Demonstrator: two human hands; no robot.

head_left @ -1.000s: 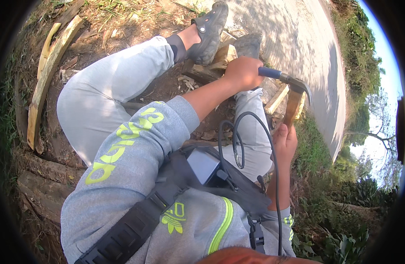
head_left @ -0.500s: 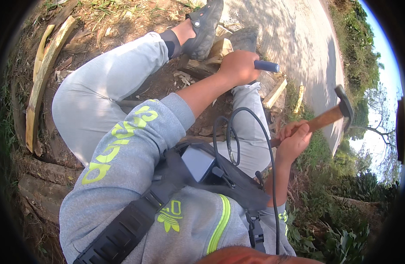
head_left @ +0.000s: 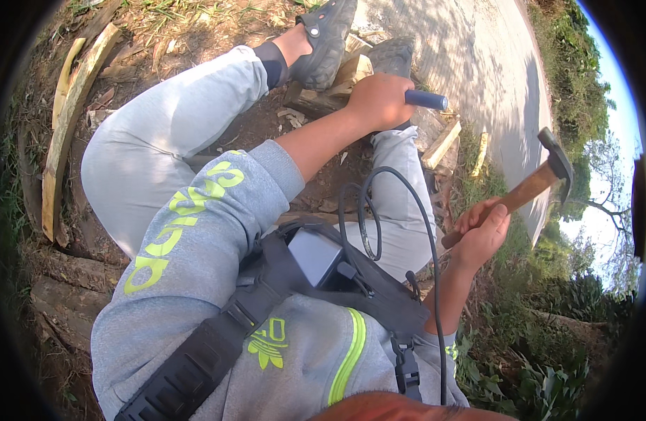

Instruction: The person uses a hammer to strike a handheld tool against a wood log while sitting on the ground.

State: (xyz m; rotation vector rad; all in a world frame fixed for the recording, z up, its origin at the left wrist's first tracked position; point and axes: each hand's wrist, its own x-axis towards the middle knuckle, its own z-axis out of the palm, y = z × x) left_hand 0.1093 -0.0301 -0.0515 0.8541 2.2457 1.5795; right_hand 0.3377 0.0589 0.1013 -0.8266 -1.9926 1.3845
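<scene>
My left hand (head_left: 382,102) is closed around a tool with a dark blue round handle (head_left: 427,99), whose end sticks out to the right. The rest of that tool is hidden by the hand. Below the fist and to its left lie pieces of split wood (head_left: 354,70), between my shoes. Farther right, my right hand (head_left: 483,228) grips a hammer (head_left: 533,188) by its wooden shaft. Its dark metal head points up and to the right, clear of everything around it.
My bent legs (head_left: 147,147) frame the ground here. A black cable (head_left: 407,184) loops from a dark chest bag (head_left: 379,295). Long split sticks (head_left: 77,126) lie at the left, beside logs (head_left: 67,302). More wood pieces (head_left: 442,142) lie near a pale path (head_left: 470,56).
My right hand and the hammer have shifted slightly to the right, and the hammer's head is tilted a little differently. My left hand has barely moved, still gripping the blue handle.
</scene>
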